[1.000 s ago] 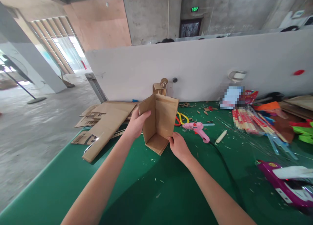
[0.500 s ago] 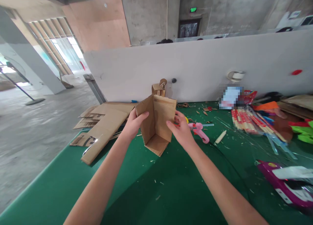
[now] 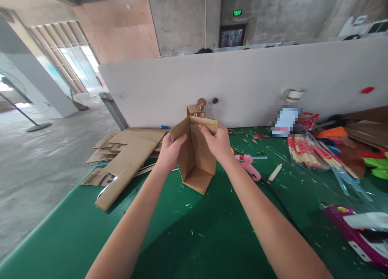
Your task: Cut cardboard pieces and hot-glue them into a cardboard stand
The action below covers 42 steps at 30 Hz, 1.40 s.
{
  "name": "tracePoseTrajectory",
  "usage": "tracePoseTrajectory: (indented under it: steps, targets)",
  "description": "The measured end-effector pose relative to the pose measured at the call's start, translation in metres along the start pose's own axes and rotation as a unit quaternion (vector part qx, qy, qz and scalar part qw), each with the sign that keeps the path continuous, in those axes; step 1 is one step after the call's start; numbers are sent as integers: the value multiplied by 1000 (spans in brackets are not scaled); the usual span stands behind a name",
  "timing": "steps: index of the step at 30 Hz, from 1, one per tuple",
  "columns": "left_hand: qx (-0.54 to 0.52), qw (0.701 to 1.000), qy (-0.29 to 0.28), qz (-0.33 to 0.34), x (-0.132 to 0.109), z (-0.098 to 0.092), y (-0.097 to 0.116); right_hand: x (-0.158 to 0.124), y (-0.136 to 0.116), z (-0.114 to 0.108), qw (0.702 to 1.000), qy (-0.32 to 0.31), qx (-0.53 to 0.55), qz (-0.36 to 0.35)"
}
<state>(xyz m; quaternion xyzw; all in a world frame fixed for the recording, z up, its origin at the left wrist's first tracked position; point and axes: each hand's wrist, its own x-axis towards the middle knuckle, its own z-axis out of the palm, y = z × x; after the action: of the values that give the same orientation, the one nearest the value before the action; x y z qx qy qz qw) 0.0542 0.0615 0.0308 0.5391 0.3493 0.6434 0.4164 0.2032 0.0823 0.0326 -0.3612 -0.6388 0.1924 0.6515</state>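
Observation:
A folded cardboard piece (image 3: 203, 153) with two upright walls meeting at a corner and a small bottom panel is held over the table, its inside facing me. My left hand (image 3: 170, 149) grips the left wall, thumb on the inner face. The upper edge of the right wall is pinched by my right hand (image 3: 217, 142), its thumb lying inside near the top; its other fingers are hidden behind the board. Just right of the piece lies a pink glue gun (image 3: 249, 165). Behind it stands a small cardboard construction (image 3: 196, 109), partly covered.
Flat cardboard sheets (image 3: 130, 153) lie on the left of the green table (image 3: 176, 238). To the right are a whitish stick (image 3: 275, 172), bundled wooden sticks (image 3: 303, 151) and a purple device (image 3: 348, 230). A white partition (image 3: 242, 81) borders the back; small scraps litter the tabletop.
My right hand has moved up from the right wall's side to its top edge, with the thumb now inside. The cardboard piece has shifted slightly; my left hand still holds it.

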Motion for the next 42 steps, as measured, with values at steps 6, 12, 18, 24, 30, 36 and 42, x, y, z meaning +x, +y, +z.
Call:
tracePoseTrajectory:
  steps: [6,12,18,24,30,36,42]
  targets:
    - [37,999,-8,-14,1,3,-5,2,11,-1,1000,16,24,10]
    - [-26,999,-20,-31,-2,6,-8,1,17,-6,999,10,42,18]
    - [-102,990,-65,-78,-6,5,-2,-1,14,-7,999,-2,41,17]
    - [-140,980,-91,-106,-5,1,-9,-2,16,-5,1000,-6,28,-9]
    - [-145,977,-103,-115,-6,0,-11,-3,18,-5,999,-3,24,-37]
    - [-132,980,-104,-104,-8,1,-12,-4,21,-5,999,8,33,-33]
    - [-118,982,-116,-91,-9,0,-18,-5,22,-4,998,6,34,-51]
